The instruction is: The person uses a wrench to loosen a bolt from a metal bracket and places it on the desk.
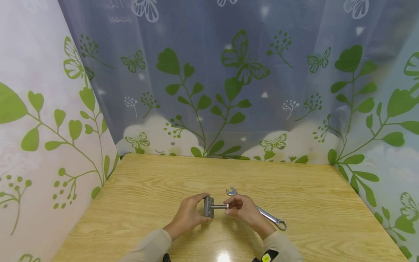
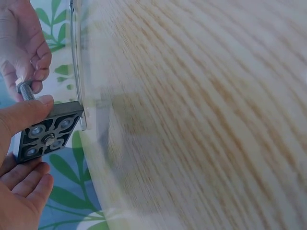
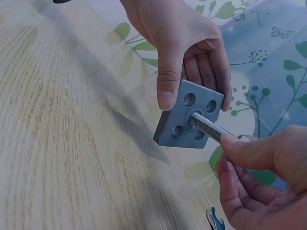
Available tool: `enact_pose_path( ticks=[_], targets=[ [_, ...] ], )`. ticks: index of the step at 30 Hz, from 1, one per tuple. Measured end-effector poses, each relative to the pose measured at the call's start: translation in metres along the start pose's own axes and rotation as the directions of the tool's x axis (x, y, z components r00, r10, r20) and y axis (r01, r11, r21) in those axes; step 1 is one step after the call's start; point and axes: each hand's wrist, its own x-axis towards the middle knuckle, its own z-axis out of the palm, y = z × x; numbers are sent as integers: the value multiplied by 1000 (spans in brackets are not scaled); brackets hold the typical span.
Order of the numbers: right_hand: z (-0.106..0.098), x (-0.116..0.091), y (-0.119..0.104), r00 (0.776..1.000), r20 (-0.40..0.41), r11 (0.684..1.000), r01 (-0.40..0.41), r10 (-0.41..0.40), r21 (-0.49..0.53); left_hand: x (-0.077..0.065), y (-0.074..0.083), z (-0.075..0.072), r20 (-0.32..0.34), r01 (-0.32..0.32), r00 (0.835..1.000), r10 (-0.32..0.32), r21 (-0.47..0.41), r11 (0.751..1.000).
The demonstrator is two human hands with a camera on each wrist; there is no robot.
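My left hand (image 1: pixel 188 214) grips a square grey metal plate (image 3: pixel 190 116) by its edges, thumb on one side and fingers on the other. Several round holes show on one face; the reverse (image 2: pixel 49 134) has dark recesses around a central bolt end. A threaded bolt (image 3: pixel 209 126) stands out from the plate's middle. At the bolt's far end, my right hand (image 1: pixel 243 210) pinches the nut or hex head (image 1: pixel 227 206) between thumb and fingers; which of the two it is, I cannot tell. The plate is held tilted up off the table.
A combination wrench (image 1: pixel 271 218) lies slantwise on the table, partly hidden beneath my right hand, its open end (image 1: pixel 231 191) beyond the fingers. The wood-grain table (image 1: pixel 157 178) is bounded by printed curtains (image 1: pixel 203 72) at the back and both sides.
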Motion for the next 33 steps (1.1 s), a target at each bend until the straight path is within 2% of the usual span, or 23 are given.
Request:
enact_pose_path(
  ticks=[10,16,22,27,33],
  targets=[
    [0,-2,-2,1000,24,1000,-19,20,-23,-1,-1,0,1,-2,1000,2,-9,1000],
    [1,-2,2,984,100,988,-149,146,24,-1,-1,1,-8,-6,1000,6,-20,1000],
    [2,1,3,971,93,975,-222,221,-3,-1,0,1,-17,-16,1000,16,-30,999],
    [1,0,0,979,74,982,-189,188,-2,-1,0,0,-15,-8,1000,7,-36,999],
    [-7,0,-5,998,67,998,-9,13,-60,-1,-2,1,-3,1,1000,-1,-40,999]
  ],
)
